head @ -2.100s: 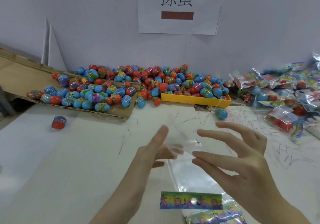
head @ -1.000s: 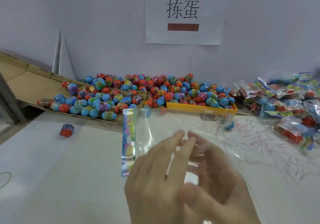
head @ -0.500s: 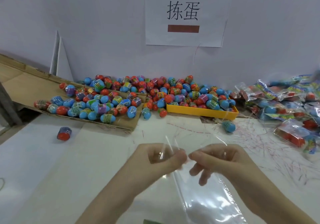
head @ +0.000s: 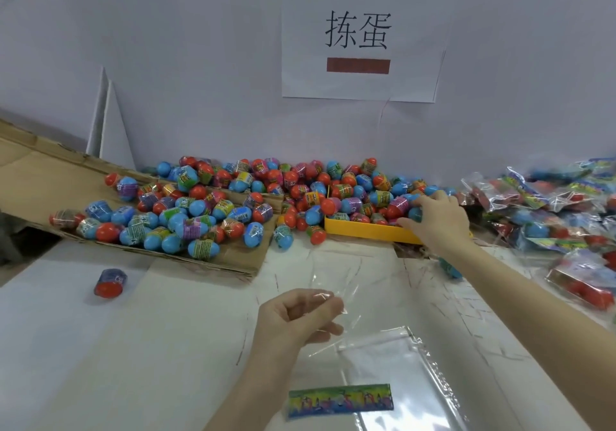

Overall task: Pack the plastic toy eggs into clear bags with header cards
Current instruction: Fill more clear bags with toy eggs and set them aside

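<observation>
**Q:** What changed just now?

**Me:** Half a second ago both my hands pinched the mouth of the clear bag point(head: 336, 300). Now my right hand point(head: 433, 217) has let go and reached to the yellow tray point(head: 363, 230) at the back edge of the worktop point(head: 166, 347), fingers curled over a blue toy egg point(head: 415, 213) in the heap. I cannot tell whether it is lifted yet.

**Q:** And the bag?

**Me:** My left hand point(head: 296, 314) pinches its top edge between thumb and fingertips, near the middle of the worktop. Its header card point(head: 340, 400) lies toward the front edge.

**Q:** How should this step go?

**Me:** I would close firmly round one egg so that its neighbours stay put, and keep the bag's mouth lifted and slack so the egg can drop straight in.
</observation>
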Tool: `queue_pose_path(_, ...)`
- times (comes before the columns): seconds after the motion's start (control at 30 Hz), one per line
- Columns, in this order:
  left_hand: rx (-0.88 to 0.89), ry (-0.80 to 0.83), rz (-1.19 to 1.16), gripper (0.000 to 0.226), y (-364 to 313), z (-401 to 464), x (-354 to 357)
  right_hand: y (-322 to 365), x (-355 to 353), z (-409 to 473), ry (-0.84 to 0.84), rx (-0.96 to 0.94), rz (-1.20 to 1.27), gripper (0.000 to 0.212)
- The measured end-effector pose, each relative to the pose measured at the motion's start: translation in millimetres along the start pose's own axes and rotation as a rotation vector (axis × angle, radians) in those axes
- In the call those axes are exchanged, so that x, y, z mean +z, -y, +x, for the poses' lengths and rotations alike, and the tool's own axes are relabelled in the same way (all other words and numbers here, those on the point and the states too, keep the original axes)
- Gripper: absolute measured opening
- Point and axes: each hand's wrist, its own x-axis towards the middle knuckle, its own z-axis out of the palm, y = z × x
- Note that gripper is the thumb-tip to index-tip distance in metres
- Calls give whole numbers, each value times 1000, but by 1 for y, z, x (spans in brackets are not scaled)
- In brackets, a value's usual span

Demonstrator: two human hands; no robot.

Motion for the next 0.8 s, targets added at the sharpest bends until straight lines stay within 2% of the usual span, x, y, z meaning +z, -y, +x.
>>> queue_pose_path(0.1, 30, 2, -3, 18, 1, 1, -1, -1, -1, 6, 2, 27, 143, 39)
queue_pose_path(0.17, 43, -6, -17, 20, 1, 1, 0, 1, -6, 4, -21, -1, 75, 35)
queue_pose_path(0.23, 54, -13, -18, 20, 0, 1, 0, 4, -17, -2, -137, -62, -9, 33)
queue_pose_path(0.27, 59, -18, -16, 16, 0, 1, 1, 8, -24, -6, -207, -106, 38, 31)
queue_pose_path(0.33, 69, -25, -3, 3, 0, 1, 2, 21, -42, -21, -248, -124, 371, 32)
queue_pose_path(0.37, 78, -29, 12, 5, 0, 1, 2, 29, -53, -31, -199, -119, 606, 31)
queue_pose_path(0.43, 88, -33, 25, 5, 1, 0, 3, 44, -74, -57, -14, -189, 1027, 19)
queue_pose_path(0.5, 99, -33, 23, 8, 0, -2, 4, 57, -90, -87, 134, -347, 1193, 18)
queue_pose_path(0.57, 116, -35, 15, 14, 0, -2, 5, 64, -98, -105, 219, -459, 1143, 24)
queue_pose_path(0.67, 132, -26, 1, 18, -1, -4, 5, 66, -96, -111, 296, -505, 971, 21)
queue_pose_path(0.8, 149, 0, -15, 29, -2, -4, 5, 64, -96, -111, 219, -617, 732, 38)
